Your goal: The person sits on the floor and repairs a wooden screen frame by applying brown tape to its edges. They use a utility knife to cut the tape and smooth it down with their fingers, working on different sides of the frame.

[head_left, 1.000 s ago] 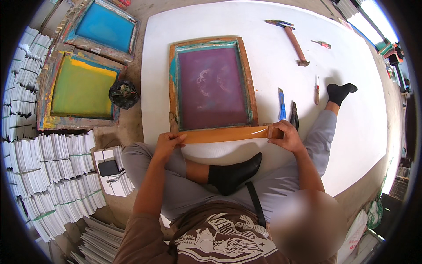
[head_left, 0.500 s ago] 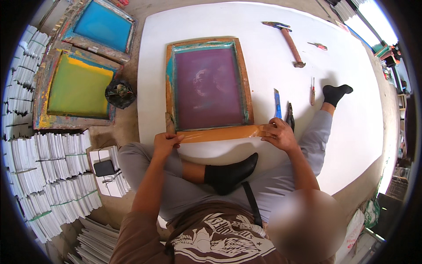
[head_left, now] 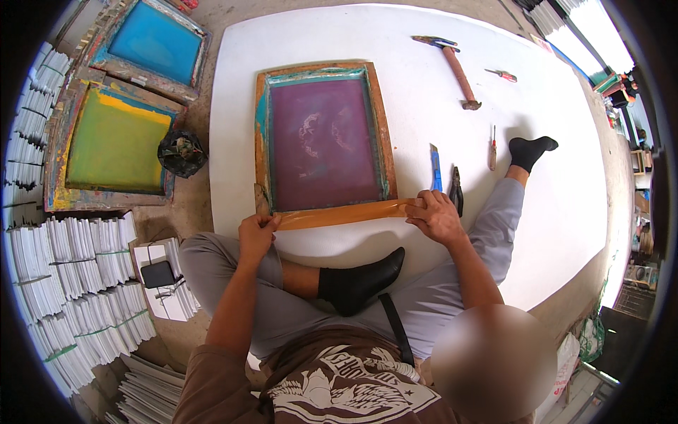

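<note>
A strip of brown packing tape (head_left: 339, 215) runs along the near edge of a wooden screen-printing frame (head_left: 382, 127) with purple mesh. My left hand (head_left: 256, 233) pinches the tape's left end, by the frame's near left corner. At the other end my right hand (head_left: 436, 219) grips the tape with bent fingers, just past the near right corner. Between the hands the strip looks taut; whether its whole length touches the wood I cannot tell. Close beyond my right hand lie a blue utility knife (head_left: 436, 167) and dark-handled pliers (head_left: 457, 189).
On the white board (head_left: 565, 205) also lie a hammer (head_left: 460, 74), blue-handled pliers (head_left: 431, 42) and two screwdrivers (head_left: 493, 148). Yellow-green (head_left: 116, 145) and blue screen frames (head_left: 157, 42), a black bag (head_left: 182, 153) and paper stacks (head_left: 99, 247) stand at left. My legs flank the near side.
The whole view has shifted slightly, so things sit a little further left. Both hands still hold the tape, which lies closer against the frame's near edge.
</note>
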Action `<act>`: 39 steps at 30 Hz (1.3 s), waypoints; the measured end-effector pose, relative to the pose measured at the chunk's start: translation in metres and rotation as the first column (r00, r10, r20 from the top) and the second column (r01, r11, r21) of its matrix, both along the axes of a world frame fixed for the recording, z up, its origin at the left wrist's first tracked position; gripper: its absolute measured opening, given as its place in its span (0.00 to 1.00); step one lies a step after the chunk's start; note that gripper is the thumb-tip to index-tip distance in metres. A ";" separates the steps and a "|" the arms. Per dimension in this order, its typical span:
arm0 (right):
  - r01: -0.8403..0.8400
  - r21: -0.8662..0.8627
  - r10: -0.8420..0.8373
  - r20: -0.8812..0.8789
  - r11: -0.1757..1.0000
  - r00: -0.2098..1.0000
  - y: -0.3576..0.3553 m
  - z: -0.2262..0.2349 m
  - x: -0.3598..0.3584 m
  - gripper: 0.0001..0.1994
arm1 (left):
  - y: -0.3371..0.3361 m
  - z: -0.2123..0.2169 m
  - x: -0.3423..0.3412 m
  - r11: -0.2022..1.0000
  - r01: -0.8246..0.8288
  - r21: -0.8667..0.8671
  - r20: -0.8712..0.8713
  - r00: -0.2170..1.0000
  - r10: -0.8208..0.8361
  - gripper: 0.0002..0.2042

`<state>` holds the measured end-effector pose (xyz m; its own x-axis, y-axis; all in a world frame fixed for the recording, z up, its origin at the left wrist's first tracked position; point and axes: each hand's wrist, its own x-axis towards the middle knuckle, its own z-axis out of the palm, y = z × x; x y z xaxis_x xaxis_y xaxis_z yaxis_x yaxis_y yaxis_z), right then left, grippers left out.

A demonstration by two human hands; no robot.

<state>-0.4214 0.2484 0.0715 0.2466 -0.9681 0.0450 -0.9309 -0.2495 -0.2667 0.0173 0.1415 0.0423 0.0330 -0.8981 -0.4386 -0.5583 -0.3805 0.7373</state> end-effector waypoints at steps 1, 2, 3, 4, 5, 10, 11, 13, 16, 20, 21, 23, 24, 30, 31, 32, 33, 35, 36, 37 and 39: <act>0.001 -0.004 -0.001 -0.004 1.000 1.000 0.000 -0.001 0.000 0.12 | 0.000 0.001 -0.002 1.000 0.010 -0.015 0.031 0.999 -0.009 0.14; 0.002 0.002 -0.002 -0.006 1.000 1.000 0.000 -0.001 0.001 0.12 | 0.001 0.004 -0.004 0.999 0.019 -0.029 0.062 0.998 -0.017 0.14; 0.003 0.009 -0.003 -0.008 1.000 1.000 0.000 0.000 0.001 0.12 | 0.001 0.006 -0.005 0.999 0.029 -0.043 0.093 0.995 -0.025 0.14; 0.004 0.016 -0.004 -0.010 1.000 1.000 0.000 0.001 0.001 0.12 | 0.001 0.004 -0.005 0.992 0.068 -0.109 0.141 0.989 -0.052 0.14; 0.000 0.017 0.000 -0.016 1.000 1.000 -0.001 0.001 0.003 0.12 | 0.003 0.000 -0.003 0.979 0.107 -0.173 0.193 0.979 -0.073 0.14; 0.015 0.047 -0.013 -0.038 0.999 0.999 -0.003 0.001 0.005 0.14 | 0.005 -0.010 0.001 0.964 0.142 -0.224 0.252 0.964 -0.084 0.15; 0.020 0.045 -0.018 -0.037 0.999 0.999 -0.004 0.004 0.006 0.15 | 0.005 -0.005 -0.004 0.966 0.143 -0.213 0.268 0.960 -0.083 0.15; 0.007 0.046 -0.006 -0.026 0.999 1.000 -0.007 0.002 0.006 0.15 | 0.005 -0.001 -0.002 0.965 0.150 -0.213 0.292 0.953 -0.084 0.15; -0.021 0.007 0.022 -0.026 1.000 0.999 -0.008 0.000 0.005 0.16 | 0.008 -0.006 -0.004 0.964 0.162 -0.211 0.313 0.945 -0.091 0.16; -0.034 -0.013 0.034 -0.029 0.999 0.999 -0.009 -0.001 0.005 0.17 | 0.007 -0.008 -0.005 0.969 0.177 -0.172 0.383 0.918 -0.100 0.15; -0.037 -0.019 0.037 -0.021 0.999 0.999 -0.009 -0.001 0.006 0.17 | 0.008 -0.007 -0.007 0.968 0.183 -0.172 0.401 0.910 -0.101 0.14; -0.037 -0.016 0.037 -0.025 0.999 0.999 -0.009 -0.001 0.005 0.17 | 0.008 -0.002 -0.010 0.968 0.192 -0.161 0.425 0.899 -0.108 0.14; -0.038 -0.016 0.038 -0.025 0.999 0.999 -0.009 -0.001 0.005 0.18 | 0.007 0.000 -0.011 0.968 0.196 -0.156 0.438 0.892 -0.110 0.14; -0.040 0.018 0.041 -0.064 0.999 0.997 -0.014 0.000 0.007 0.18 | 0.007 0.005 -0.012 0.973 0.197 -0.123 0.473 0.873 -0.117 0.12; -0.036 0.021 0.037 -0.069 0.999 0.997 -0.013 0.001 0.007 0.18 | 0.007 0.005 -0.013 0.971 0.202 -0.124 0.477 0.871 -0.120 0.12; -0.034 0.023 0.035 -0.072 0.999 0.997 -0.014 0.001 0.009 0.18 | 0.007 0.005 -0.013 0.970 0.206 -0.126 0.482 0.867 -0.122 0.12; -0.031 0.025 0.033 -0.074 0.999 0.997 -0.014 0.002 0.010 0.18 | 0.007 0.006 -0.012 0.969 0.210 -0.127 0.488 0.864 -0.123 0.12; -0.036 0.021 0.037 -0.065 0.999 0.997 -0.014 0.004 0.011 0.18 | 0.007 -0.002 -0.009 0.967 0.208 -0.148 0.468 0.876 -0.117 0.12; -0.038 0.020 0.040 -0.059 0.999 0.997 -0.013 0.004 0.011 0.18 | 0.008 -0.005 -0.006 0.965 0.207 -0.158 0.458 0.882 -0.115 0.12; -0.040 0.021 0.042 -0.066 0.999 0.997 -0.013 0.003 0.011 0.18 | 0.010 -0.006 -0.004 0.966 0.207 -0.154 0.463 0.879 -0.114 0.13; -0.044 0.021 0.046 -0.080 0.999 0.996 -0.014 0.002 0.013 0.18 | 0.010 0.000 -0.007 0.967 0.206 -0.149 0.474 0.873 -0.113 0.13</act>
